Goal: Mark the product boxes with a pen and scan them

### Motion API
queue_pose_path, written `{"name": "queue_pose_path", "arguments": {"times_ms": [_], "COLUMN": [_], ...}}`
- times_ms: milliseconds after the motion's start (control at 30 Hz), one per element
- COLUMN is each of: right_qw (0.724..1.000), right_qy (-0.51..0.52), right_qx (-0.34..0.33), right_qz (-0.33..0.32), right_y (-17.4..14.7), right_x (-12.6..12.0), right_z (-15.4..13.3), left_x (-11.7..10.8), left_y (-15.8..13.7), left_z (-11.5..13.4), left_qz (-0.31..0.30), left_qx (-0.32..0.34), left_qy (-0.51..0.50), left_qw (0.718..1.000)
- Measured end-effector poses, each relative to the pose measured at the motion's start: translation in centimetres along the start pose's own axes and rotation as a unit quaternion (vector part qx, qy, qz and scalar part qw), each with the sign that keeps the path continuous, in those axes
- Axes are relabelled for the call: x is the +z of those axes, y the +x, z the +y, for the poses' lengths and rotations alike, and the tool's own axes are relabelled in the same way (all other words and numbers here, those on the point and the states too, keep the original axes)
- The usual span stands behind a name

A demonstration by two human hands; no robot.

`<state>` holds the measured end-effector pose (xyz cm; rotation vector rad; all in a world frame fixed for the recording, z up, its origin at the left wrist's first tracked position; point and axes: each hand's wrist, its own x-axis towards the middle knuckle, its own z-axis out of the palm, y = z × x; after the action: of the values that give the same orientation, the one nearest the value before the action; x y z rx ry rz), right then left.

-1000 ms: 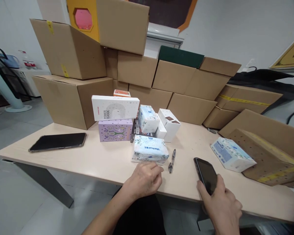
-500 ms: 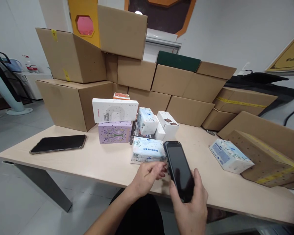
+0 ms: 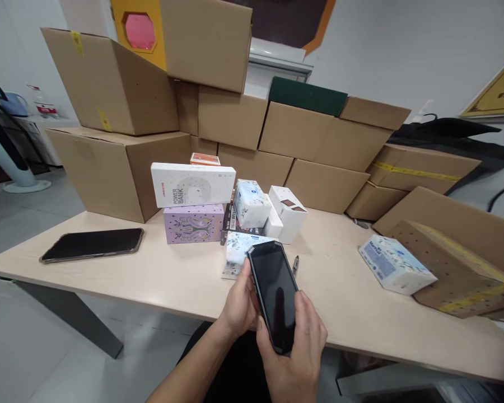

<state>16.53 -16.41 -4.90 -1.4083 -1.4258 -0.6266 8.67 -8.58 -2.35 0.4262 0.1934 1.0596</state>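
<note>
A black smartphone (image 3: 275,294) with a dark screen is held upright at a slant over the table's front edge. My right hand (image 3: 296,350) grips its lower end, thumb on one side and fingers on the other. Along the phone's left edge, my left hand (image 3: 240,302) is closed on it, with its fingertips hidden behind. Just beyond the phone lies a floral tissue pack (image 3: 235,254), partly covered by it. A pen (image 3: 295,265) lies on the table to the phone's right.
A second phone (image 3: 92,244) lies flat at the left. A power bank box (image 3: 193,186) rests on a purple box (image 3: 194,225). Beside them are a tissue pack (image 3: 252,204) and a white box (image 3: 288,215). Another tissue pack (image 3: 397,264) sits right; cardboard boxes (image 3: 325,187) line the back.
The held phone has moved left, in front of the tissue pack. My left hand, formerly beside the phone, now grips its left edge. The pen has come into view.
</note>
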Motion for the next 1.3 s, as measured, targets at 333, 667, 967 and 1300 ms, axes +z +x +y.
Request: {"name": "queue_pose_path", "arguments": {"times_ms": [333, 667, 967, 1300], "right_qw": [1.000, 1.000, 1.000, 1.000], "right_qy": [-0.003, -0.003, 0.004, 0.004], "right_qx": [0.000, 0.001, -0.010, -0.015], "right_qz": [0.007, 0.007, -0.002, -0.018], "right_y": [0.7, 0.6, 1.1, 1.3], "right_x": [0.8, 0.9, 0.8, 0.6], "right_z": [-0.7, -1.0, -1.1, -1.1], "left_x": [-0.3, -0.2, -0.7, -0.5], "left_y": [-0.3, -0.4, -0.4, -0.5], "left_z": [0.1, 0.5, 0.7, 1.0], "left_qz": [-0.007, 0.003, 0.014, 0.034], "left_qx": [-0.006, -0.002, -0.013, -0.013], "left_qy": [-0.015, -0.015, -0.033, -0.034], "left_qw": [1.000, 1.000, 0.999, 0.999]}}
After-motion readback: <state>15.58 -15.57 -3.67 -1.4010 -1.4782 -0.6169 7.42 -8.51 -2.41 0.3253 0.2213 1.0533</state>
